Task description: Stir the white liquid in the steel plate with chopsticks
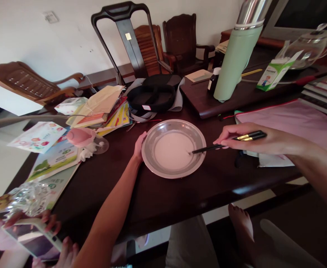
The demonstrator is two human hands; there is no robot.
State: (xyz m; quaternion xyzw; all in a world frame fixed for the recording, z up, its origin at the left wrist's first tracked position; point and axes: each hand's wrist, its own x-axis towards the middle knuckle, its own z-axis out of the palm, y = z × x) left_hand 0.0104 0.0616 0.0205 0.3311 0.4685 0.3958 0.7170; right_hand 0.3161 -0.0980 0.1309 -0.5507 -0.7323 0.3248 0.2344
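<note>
A round metal plate [152,163] holding a pale pink liquid sits on the dark wooden table [213,182]. My left hand [139,146] grips the plate's left rim, fingers curled around the edge. My right hand [244,139] is closed on a pair of black chopsticks with gold ends [227,143], whose tips dip into the liquid near the plate's right side.
A green thermos [236,56], small dark bottle [214,80] and green-white carton [275,72] stand on a raised board behind. A pink folder [297,119] lies right; books [102,108], a pink toy [81,137] and black bag [152,95] left. Another person's hands [51,230] hold a phone at bottom left.
</note>
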